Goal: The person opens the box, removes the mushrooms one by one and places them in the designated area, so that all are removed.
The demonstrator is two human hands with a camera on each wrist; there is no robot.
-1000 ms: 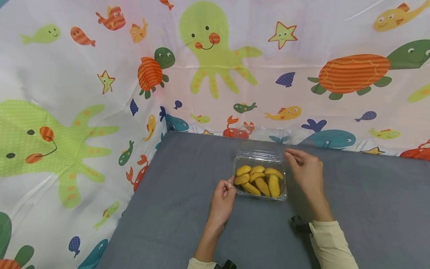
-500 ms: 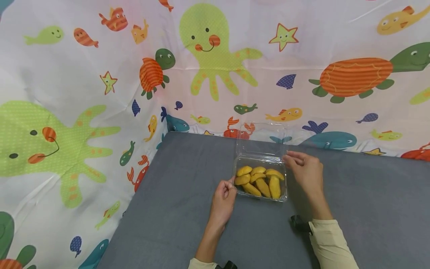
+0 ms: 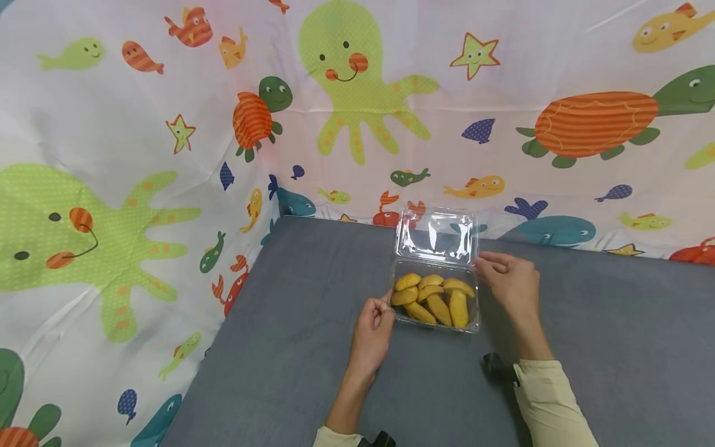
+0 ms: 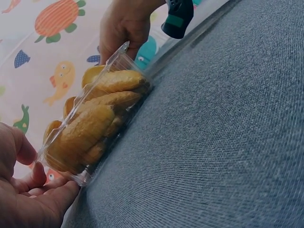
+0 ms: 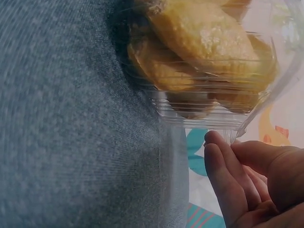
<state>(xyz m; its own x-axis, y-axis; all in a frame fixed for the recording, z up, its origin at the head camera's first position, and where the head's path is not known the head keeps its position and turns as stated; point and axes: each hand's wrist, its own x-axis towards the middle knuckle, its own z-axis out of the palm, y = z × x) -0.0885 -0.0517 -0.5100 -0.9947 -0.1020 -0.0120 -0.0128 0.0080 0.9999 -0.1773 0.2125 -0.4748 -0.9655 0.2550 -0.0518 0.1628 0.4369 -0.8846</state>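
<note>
A clear plastic clamshell box (image 3: 434,330) sits on the grey cloth, holding several yellow mushroom-like pieces (image 3: 438,307). Its hinged lid (image 3: 436,239) stands raised at the back, with bright glare on it. At the box's left rim, my left hand (image 3: 372,332) pinches the edge between thumb and fingers; the left wrist view shows this hand (image 4: 35,185) at the near corner. My right hand (image 3: 511,285) is at the back right corner by the hinge. Up close, its thumb and fingertips (image 5: 216,154) pinch a clear plastic edge there.
Grey cloth (image 3: 279,347) covers the table around the box. Behind and to the left hangs a white curtain (image 3: 212,93) printed with sea animals, its lower edge meeting the table just behind the lid. A dark wrist device (image 3: 497,369) sits at the right sleeve.
The lid has changed its tilt at the back and now shows strong glare where it was faint before. Both hands stay at the same corners, and the yellow pieces lie as before.
</note>
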